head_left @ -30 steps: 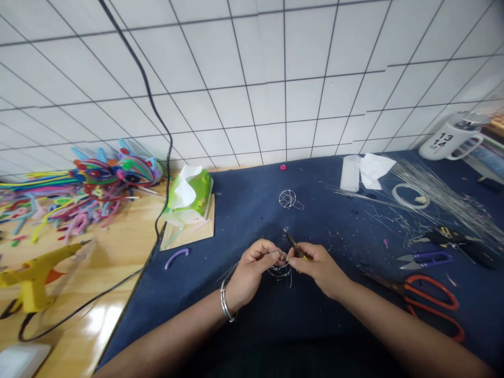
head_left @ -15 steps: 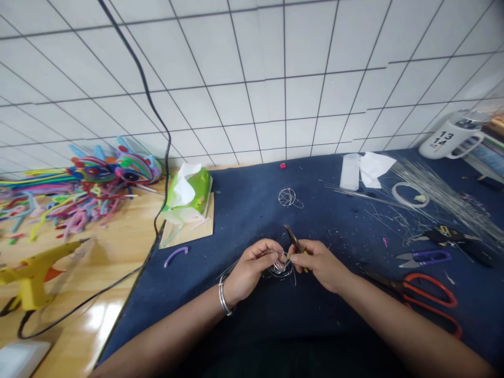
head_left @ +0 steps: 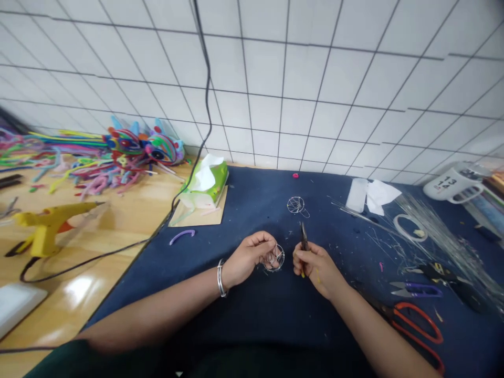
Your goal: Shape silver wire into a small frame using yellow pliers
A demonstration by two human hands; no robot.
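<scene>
Near the middle of the dark blue cloth (head_left: 244,210), my left hand (head_left: 250,257) pinches a small round frame of thin silver wire (head_left: 277,258). A silver bangle circles the left wrist. My right hand (head_left: 317,265) is closed around dark-tipped pliers (head_left: 303,236), whose jaws point away from me; a bit of yellow handle shows under the fingers. The pliers and the wire frame are apart. Farther back on the cloth lies a second round wire frame (head_left: 295,205) with a loose loop at its side.
Orange-handled scissors (head_left: 417,320), purple snips (head_left: 419,289), black pliers (head_left: 449,275), a wire coil (head_left: 409,228) and loose wires lie right. A white mug (head_left: 452,184) stands behind. Left are tissues (head_left: 212,184), a purple piece (head_left: 182,236), a yellow glue gun (head_left: 51,223) and colourful pipe cleaners (head_left: 98,181).
My hands have moved apart, and the pliers are away from the wire frame. The frame in my left hand now shows more of its round outline. The camera view has shifted.
</scene>
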